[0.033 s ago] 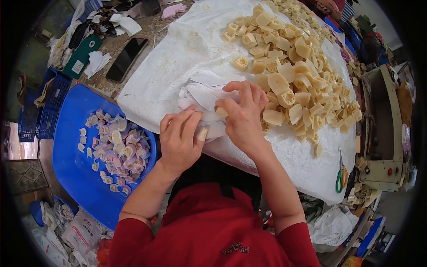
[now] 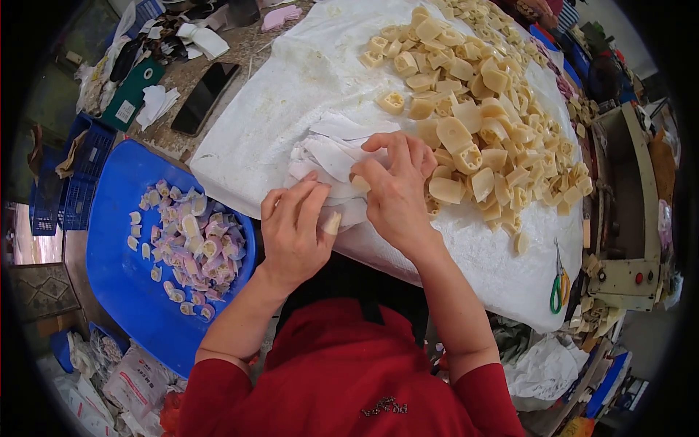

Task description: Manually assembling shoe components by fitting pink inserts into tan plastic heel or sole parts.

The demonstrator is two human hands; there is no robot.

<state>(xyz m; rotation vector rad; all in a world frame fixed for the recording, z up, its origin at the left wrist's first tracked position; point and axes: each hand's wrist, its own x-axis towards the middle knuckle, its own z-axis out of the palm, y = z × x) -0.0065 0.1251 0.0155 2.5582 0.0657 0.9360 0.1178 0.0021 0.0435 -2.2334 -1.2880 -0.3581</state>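
Observation:
A small pile of white cut pieces [image 2: 331, 156] of thin, soft sheet lies at the near edge of the covered table. My left hand [image 2: 297, 229] is closed with its fingertips pressed on the white pieces. Something pale cream shows at its thumb tip; whether it is a held part or a wrapping I cannot tell. Over the pile's right side, my right hand [image 2: 399, 191] pinches thumb and index finger on a cream shoe heel [image 2: 360, 183], mostly hidden by the fingers. A large heap of cream plastic shoe heels [image 2: 473, 135] spreads just beyond that hand.
On the left, a blue tub [image 2: 120, 288] holds many pinkish covered heels [image 2: 207, 244]. Green-and-orange-handled scissors [image 2: 559, 284] lie on the white table cover [image 2: 255, 138] at right. A black phone [image 2: 206, 98] is at the back left. A metal machine box [image 2: 626, 284] stands far right.

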